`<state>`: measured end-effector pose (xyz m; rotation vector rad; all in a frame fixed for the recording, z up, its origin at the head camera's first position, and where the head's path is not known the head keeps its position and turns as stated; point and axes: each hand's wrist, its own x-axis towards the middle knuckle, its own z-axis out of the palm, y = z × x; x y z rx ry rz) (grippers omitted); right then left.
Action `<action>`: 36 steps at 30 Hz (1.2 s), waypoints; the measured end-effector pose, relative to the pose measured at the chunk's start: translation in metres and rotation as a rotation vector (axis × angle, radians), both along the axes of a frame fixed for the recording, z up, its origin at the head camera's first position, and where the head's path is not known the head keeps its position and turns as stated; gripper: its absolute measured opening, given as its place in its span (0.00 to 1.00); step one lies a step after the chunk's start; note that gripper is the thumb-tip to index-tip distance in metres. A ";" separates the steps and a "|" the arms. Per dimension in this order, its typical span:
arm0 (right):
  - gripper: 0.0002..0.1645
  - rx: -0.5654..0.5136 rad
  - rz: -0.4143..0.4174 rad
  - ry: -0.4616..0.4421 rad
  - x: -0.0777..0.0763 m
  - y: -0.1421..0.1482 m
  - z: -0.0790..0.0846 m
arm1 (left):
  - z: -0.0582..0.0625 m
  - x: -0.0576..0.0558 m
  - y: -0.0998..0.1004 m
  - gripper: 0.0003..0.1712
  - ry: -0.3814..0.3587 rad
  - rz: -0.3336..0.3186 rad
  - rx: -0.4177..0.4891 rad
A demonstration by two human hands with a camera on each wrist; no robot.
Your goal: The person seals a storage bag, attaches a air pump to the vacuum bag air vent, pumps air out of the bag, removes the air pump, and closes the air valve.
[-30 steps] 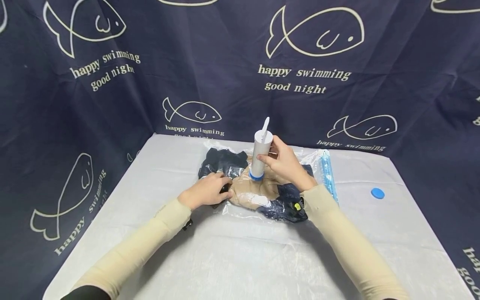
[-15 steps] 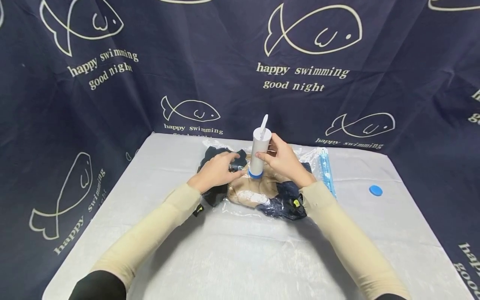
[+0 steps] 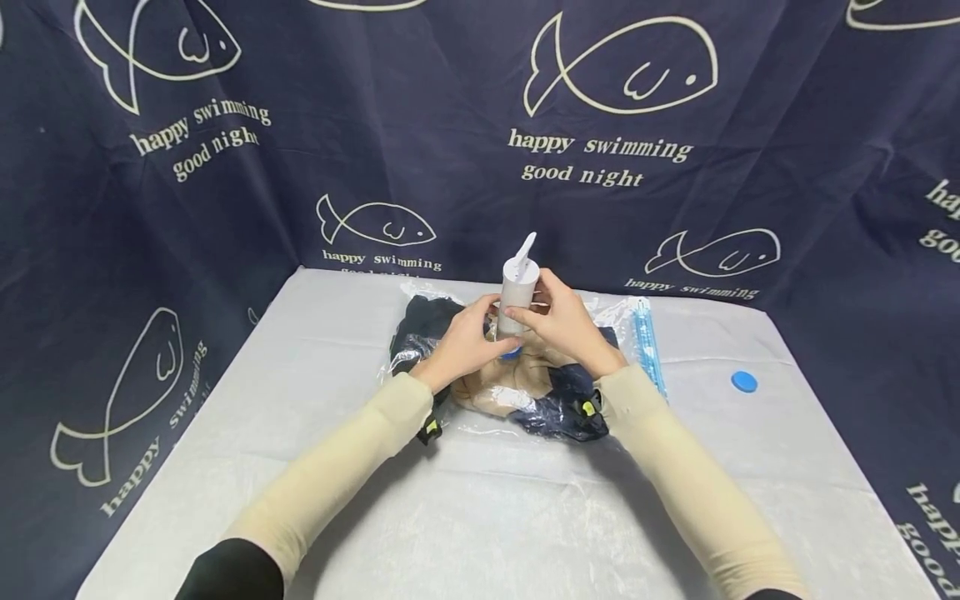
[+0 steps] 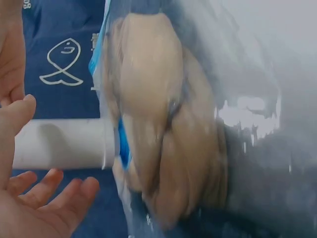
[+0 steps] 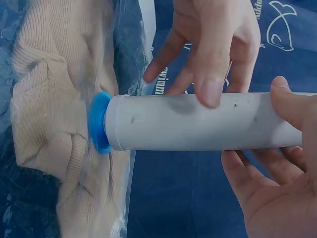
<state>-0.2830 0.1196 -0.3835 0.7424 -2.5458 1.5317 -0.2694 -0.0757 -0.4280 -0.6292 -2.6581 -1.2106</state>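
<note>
**Steadily, a white tubular plastic hand pump (image 3: 517, 293) stands upright on a soft bag**

From where I stand, it looks light, stiff and hollow. I'd judge that a hard squeeze would not dent it, though its smooth wall may slide a little under dry skin. The best hold seems to be around the middle of the barrel, with the lower end steadied; the thin white plastic handle (image 3: 527, 247) rising from its top looks flimsier sideways.

The right hand (image 3: 567, 325) has that barrel, thumb on one side and fingers curved round the other. The left hand (image 3: 467, 337) sits lower, its fingers loosely spread about the tube without a firm grip; I cannot tell whether its thumb touches.

The pump's foot meets a round, glossy blue plastic fitting (image 5: 100, 124) on a clear, crinkled plastic bag (image 3: 617, 312), roughly mid-bag. The film looks slippery and soft, so the base could rock on it. Inside, beneath the fitting, bunches a beige ribbed-knit garment (image 5: 47, 109), with dark cloth (image 3: 423, 325) and navy cloth (image 3: 572, 398) beside it. A ridged blue zip strip (image 3: 647, 346) edges the bag. A flat blue disc (image 3: 744, 382) lies well apart on the white-covered desk (image 3: 465, 517).
</note>
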 end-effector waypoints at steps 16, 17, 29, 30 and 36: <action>0.34 -0.001 -0.060 0.053 0.004 -0.001 -0.001 | -0.010 -0.004 0.017 0.30 -0.042 0.077 0.157; 0.35 -0.012 -0.050 0.056 0.005 -0.001 -0.001 | -0.011 -0.005 0.015 0.30 -0.045 0.066 0.155; 0.41 -0.215 0.105 0.020 0.006 0.006 0.008 | -0.011 -0.014 0.006 0.28 -0.089 -0.041 0.079; 0.41 -0.224 0.114 0.020 0.005 0.007 0.008 | -0.011 -0.014 0.006 0.28 -0.092 -0.048 0.079; 0.35 -0.207 0.130 0.053 0.002 0.007 0.007 | -0.008 -0.016 0.003 0.30 -0.123 -0.094 0.086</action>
